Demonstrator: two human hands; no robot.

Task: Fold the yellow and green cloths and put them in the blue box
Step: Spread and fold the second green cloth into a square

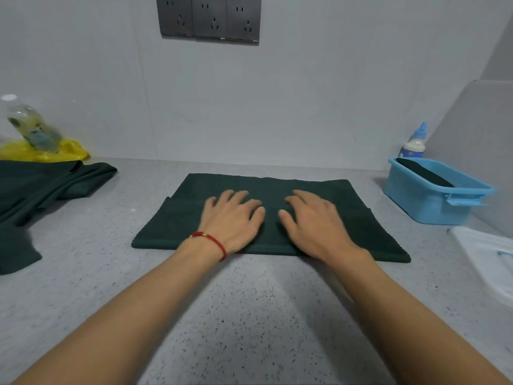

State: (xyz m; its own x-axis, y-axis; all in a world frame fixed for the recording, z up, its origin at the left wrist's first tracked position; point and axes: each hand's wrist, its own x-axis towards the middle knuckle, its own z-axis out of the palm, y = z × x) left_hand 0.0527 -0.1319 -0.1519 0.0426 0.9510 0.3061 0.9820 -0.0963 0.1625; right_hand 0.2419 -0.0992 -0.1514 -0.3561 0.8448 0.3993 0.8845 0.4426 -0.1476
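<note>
No legible text anywhere.

Both hands (pixel 274 218) flat on green cloth (pixel 361 218)

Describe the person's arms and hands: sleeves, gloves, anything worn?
Both forearms are bare, with no sleeves in view, and no gloves. The left hand has a thin red cord bracelet with a small gold bead at the wrist. The right hand wears nothing visible: no rings, watch or markings on either hand.
</note>
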